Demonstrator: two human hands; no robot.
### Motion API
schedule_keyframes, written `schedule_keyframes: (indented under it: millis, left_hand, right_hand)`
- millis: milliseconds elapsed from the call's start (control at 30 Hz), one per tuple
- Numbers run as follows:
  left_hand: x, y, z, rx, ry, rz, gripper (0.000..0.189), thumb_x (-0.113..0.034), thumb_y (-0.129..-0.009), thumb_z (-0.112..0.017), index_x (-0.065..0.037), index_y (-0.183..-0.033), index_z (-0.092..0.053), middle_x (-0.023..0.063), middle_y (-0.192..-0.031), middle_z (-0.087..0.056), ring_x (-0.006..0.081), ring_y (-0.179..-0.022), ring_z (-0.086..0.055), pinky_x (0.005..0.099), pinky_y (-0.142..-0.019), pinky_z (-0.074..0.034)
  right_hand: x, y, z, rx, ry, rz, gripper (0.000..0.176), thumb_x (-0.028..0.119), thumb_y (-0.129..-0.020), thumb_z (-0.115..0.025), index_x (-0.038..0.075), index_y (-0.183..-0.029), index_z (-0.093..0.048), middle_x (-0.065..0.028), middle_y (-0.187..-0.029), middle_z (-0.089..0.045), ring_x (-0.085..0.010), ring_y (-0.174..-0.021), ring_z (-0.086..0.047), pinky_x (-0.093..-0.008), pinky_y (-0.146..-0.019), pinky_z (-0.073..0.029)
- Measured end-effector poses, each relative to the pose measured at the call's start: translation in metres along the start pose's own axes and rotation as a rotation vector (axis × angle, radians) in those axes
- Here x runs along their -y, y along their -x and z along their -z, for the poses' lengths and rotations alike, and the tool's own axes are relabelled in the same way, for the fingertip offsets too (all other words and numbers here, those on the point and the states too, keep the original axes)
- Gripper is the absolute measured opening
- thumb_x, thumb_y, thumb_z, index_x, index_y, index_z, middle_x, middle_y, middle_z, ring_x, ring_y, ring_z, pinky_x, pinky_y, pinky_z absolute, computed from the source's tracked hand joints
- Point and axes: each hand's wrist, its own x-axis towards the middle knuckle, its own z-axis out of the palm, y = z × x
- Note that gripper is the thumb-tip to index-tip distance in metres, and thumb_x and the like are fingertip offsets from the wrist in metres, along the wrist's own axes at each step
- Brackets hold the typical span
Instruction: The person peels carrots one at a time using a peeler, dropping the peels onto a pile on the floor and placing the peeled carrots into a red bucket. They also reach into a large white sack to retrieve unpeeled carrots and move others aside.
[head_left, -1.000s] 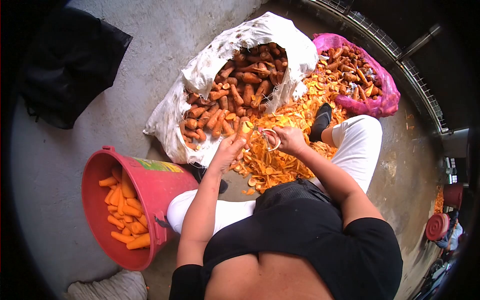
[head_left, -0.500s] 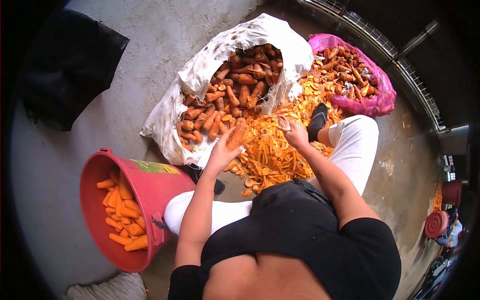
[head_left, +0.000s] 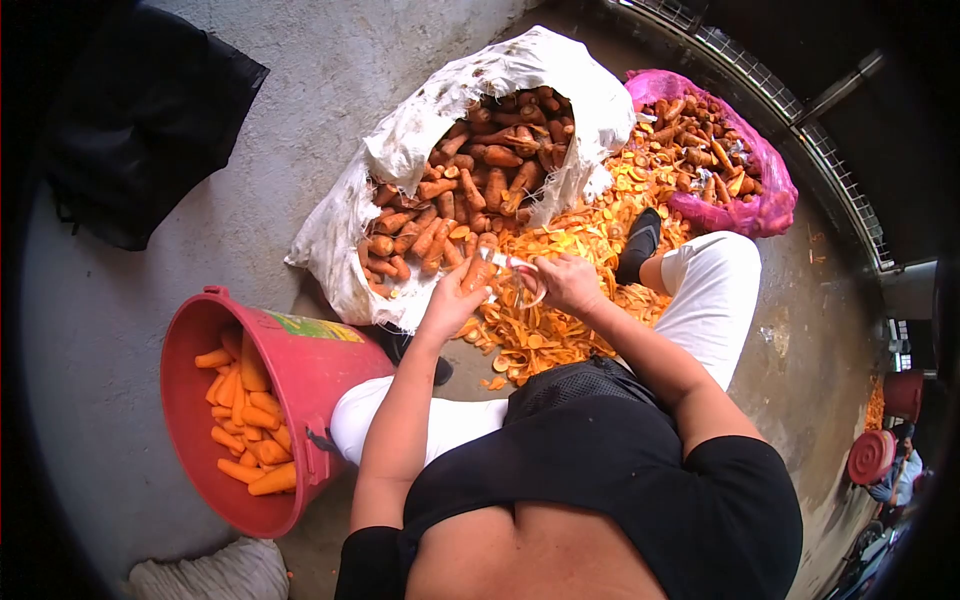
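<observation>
My left hand (head_left: pixel 450 308) is wrapped around an unpeeled carrot (head_left: pixel 480 274), held tilted in front of the sack. Close beside it, my right hand (head_left: pixel 570 284) grips a peeler (head_left: pixel 532 284) with a pale pink and white looped frame. The peeler's head is at the carrot's upper end; blur hides whether its blade touches. Below both hands spreads a heap of orange peelings and cut slices (head_left: pixel 545 335). An open white sack (head_left: pixel 345 215) full of unpeeled carrots (head_left: pixel 430 238) lies just beyond my left hand.
At left, a red bucket (head_left: pixel 330 358) leans toward me with peeled carrots (head_left: pixel 245 415) inside. A pink mesh sack (head_left: pixel 775 205) of carrots and scraps lies at the back right. Black cloth (head_left: pixel 150 130) hangs at upper left. Far right are a red lid (head_left: pixel 872 457) and a person (head_left: pixel 905 475).
My right hand has moved left, bringing the peeler up to the carrot. The left hand holds the same carrot in nearly the same place.
</observation>
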Motion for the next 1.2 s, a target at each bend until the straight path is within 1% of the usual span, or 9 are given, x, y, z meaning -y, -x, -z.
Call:
schedule_keyframes:
  millis: [67, 167, 333, 533, 633, 767, 867, 967, 1200]
  left_hand:
    - [-0.001, 0.001, 0.001, 0.033, -0.007, 0.019, 0.060, -0.005, -0.080, -0.066, 0.003, -0.134, -0.042, 0.0086, -0.114, -0.061, 0.0103, -0.099, -0.057, 0.0233, -0.087, -0.044]
    - [-0.022, 0.010, -0.002, 0.016, -0.046, 0.136, 0.057, -0.006, -0.079, -0.067, 0.003, -0.131, -0.045, 0.0095, -0.113, -0.062, 0.0115, -0.100, -0.057, 0.0244, -0.088, -0.044]
    - [-0.007, 0.002, 0.004, -0.032, 0.131, 0.058, 0.050, -0.007, -0.076, -0.073, 0.003, -0.120, -0.052, 0.0116, -0.107, -0.062, 0.0141, -0.092, -0.060, 0.0253, -0.076, -0.050]
    - [-0.033, 0.002, 0.018, -0.042, 0.224, 0.012, 0.037, -0.009, -0.073, -0.077, 0.000, -0.105, -0.059, 0.0050, -0.083, -0.065, 0.0075, -0.064, -0.058, 0.0191, -0.053, -0.045]
    - [-0.038, 0.001, 0.024, -0.102, 0.295, -0.050, 0.037, -0.012, -0.074, -0.077, 0.000, -0.105, -0.059, 0.0048, -0.084, -0.064, 0.0073, -0.063, -0.057, 0.0194, -0.050, -0.043]
    - [-0.016, -0.019, 0.026, -0.139, 0.670, -0.005, 0.037, -0.021, -0.078, -0.074, -0.005, -0.108, -0.058, 0.0031, -0.086, -0.065, 0.0075, -0.070, -0.059, 0.0171, -0.056, -0.045]
    - [-0.010, -0.027, 0.006, -0.243, 0.936, 0.122, 0.033, -0.030, -0.087, -0.063, -0.009, -0.112, -0.057, 0.0026, -0.100, -0.063, 0.0121, -0.085, -0.062, 0.0244, -0.070, -0.051]
    - [-0.009, -0.024, 0.006, -0.086, 1.059, 0.240, 0.037, -0.037, -0.093, -0.048, -0.008, -0.114, -0.055, 0.0051, -0.103, -0.062, 0.0165, -0.089, -0.062, 0.0306, -0.076, -0.053]
    - [-0.017, -0.020, 0.006, -0.034, 1.071, 0.259, 0.038, -0.036, -0.096, -0.039, -0.005, -0.111, -0.055, 0.0071, -0.096, -0.061, 0.0176, -0.079, -0.063, 0.0313, -0.067, -0.055]
  right_hand:
    - [-0.012, -0.010, 0.008, 0.276, -0.064, -0.552, 0.039, 0.051, -0.092, -0.045, 0.016, -0.094, -0.062, -0.0110, -0.065, -0.063, -0.0295, -0.064, -0.064, -0.0407, -0.055, -0.049]
    - [-0.092, 0.020, -0.027, 0.316, 0.149, -0.754, 0.049, 0.056, -0.091, -0.040, 0.015, -0.103, -0.064, -0.0164, -0.073, -0.066, -0.0309, -0.068, -0.066, -0.0435, -0.058, -0.050]
    - [-0.125, 0.058, -0.059, 0.472, -0.510, -1.180, 0.058, 0.052, -0.089, -0.050, -0.004, -0.089, -0.066, -0.0187, -0.072, -0.063, -0.0309, -0.070, -0.062, -0.0413, -0.066, -0.046]
    - [-0.122, 0.048, -0.080, 0.534, -0.076, -0.851, 0.057, 0.056, -0.090, -0.045, 0.006, -0.111, -0.063, -0.0153, -0.085, -0.068, -0.0220, -0.070, -0.062, -0.0337, -0.067, -0.048]
    - [-0.098, 0.024, -0.063, 0.478, -0.603, -0.883, 0.056, 0.055, -0.091, -0.043, 0.007, -0.113, -0.062, -0.0109, -0.090, -0.068, -0.0150, -0.060, -0.059, -0.0301, -0.055, -0.047]
    - [-0.008, -0.021, -0.006, 0.620, -1.586, -1.043, 0.066, 0.050, -0.093, -0.047, 0.020, -0.143, -0.016, -0.0137, -0.085, -0.068, -0.0068, -0.035, -0.033, -0.0235, -0.034, -0.028]
    - [0.041, -0.041, 0.018, 0.646, -1.820, -0.939, 0.073, 0.047, -0.094, -0.048, 0.015, -0.143, -0.003, -0.0149, -0.083, -0.068, -0.0048, -0.034, -0.032, -0.0214, -0.032, -0.027]
    - [0.059, -0.060, 0.038, 0.658, -1.400, -0.571, 0.044, 0.037, -0.092, -0.058, 0.005, -0.121, -0.049, -0.0048, -0.086, -0.066, -0.0046, -0.050, -0.046, -0.0214, -0.045, -0.039]
    - [0.042, -0.054, 0.062, 0.596, -1.278, -0.333, 0.068, 0.022, -0.082, -0.072, -0.002, -0.135, -0.036, -0.0134, -0.119, -0.056, -0.0152, -0.102, -0.059, -0.0259, -0.089, -0.046]
